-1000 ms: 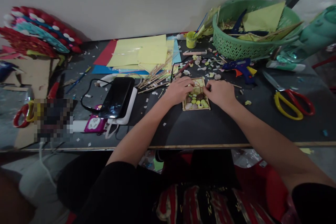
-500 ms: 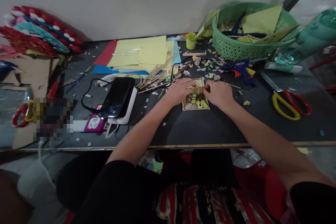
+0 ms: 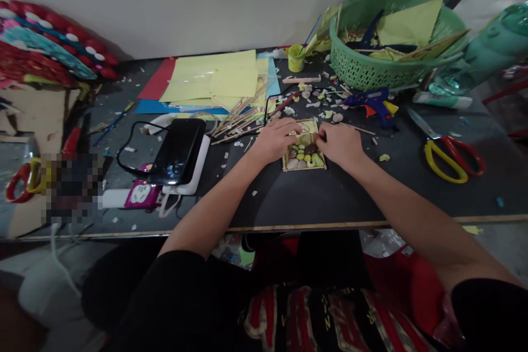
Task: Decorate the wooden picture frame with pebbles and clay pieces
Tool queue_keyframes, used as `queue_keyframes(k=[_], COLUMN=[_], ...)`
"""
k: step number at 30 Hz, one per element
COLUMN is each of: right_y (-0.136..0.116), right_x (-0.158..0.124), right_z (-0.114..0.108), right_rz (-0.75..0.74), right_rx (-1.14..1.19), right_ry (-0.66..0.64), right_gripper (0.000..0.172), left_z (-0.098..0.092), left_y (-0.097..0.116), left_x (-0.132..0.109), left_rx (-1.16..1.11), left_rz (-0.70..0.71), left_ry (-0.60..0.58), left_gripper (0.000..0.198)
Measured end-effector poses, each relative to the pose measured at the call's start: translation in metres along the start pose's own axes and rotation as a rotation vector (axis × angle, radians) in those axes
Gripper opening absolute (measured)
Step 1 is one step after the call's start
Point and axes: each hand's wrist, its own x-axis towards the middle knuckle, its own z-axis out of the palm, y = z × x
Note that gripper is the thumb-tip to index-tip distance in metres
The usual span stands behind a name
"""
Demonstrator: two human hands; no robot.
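Observation:
A small rectangular picture frame (image 3: 304, 169) edged with thin sticks lies on the dark tabletop in front of me. Yellow, brown and pale pebbles (image 3: 304, 157) fill its lower part, and lines are drawn on the yellow backing above them. My left hand (image 3: 275, 142) rests over its left side, fingers stretched loosely across the upper area, holding nothing that shows. At the right edge, my right hand (image 3: 340, 146) is closed in a pinch at a brown pebble (image 3: 317, 137), partly hidden by the fingertips.
Thin sticks (image 3: 237, 118) and coloured paper (image 3: 210, 80) lie behind to the left, near a phone (image 3: 178, 151). A blue glue gun (image 3: 373, 102), scissors (image 3: 447, 154), a green basket (image 3: 383, 74) and a yellow paint pot (image 3: 296, 59) stand to the right and back. Paper scraps are scattered about.
The view has shifted slightly, so everything sits a little further left. Both hands stay at the frame, with only small finger movement over the pebbles.

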Motion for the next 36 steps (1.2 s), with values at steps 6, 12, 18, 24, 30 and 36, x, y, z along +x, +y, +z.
queue_keyframes(k=[6,12,18,24,30,36], right_y=[0.001,0.003,0.003,0.003,0.002,0.003], right_x=[0.000,0.000,0.000,0.001,0.001,0.001], right_z=[0.001,0.003,0.004,0.005,0.004,0.005], right_rz=[0.003,-0.009,-0.002,-0.016,-0.011,-0.008], right_rx=[0.020,0.027,0.037,0.045,0.039,0.027], right_ry=[-0.005,0.030,0.024,0.041,0.038,0.034], right_gripper=[0.029,0.030,0.030,0.029,0.029,0.028], left_z=[0.003,0.006,0.008,0.009,0.007,0.004], left_y=[0.000,-0.016,-0.014,-0.013,-0.013,-0.011], left_x=[-0.002,-0.007,-0.006,-0.005,-0.003,-0.005], left_rx=[-0.154,-0.317,-0.375,-0.400,-0.406,-0.442], left_rz=[-0.118,-0.119,-0.179,-0.188,-0.189,-0.164], left_ry=[0.057,-0.076,-0.143,-0.120,-0.078,0.025], left_gripper=[0.028,0.026,0.017,0.014,0.015,0.031])
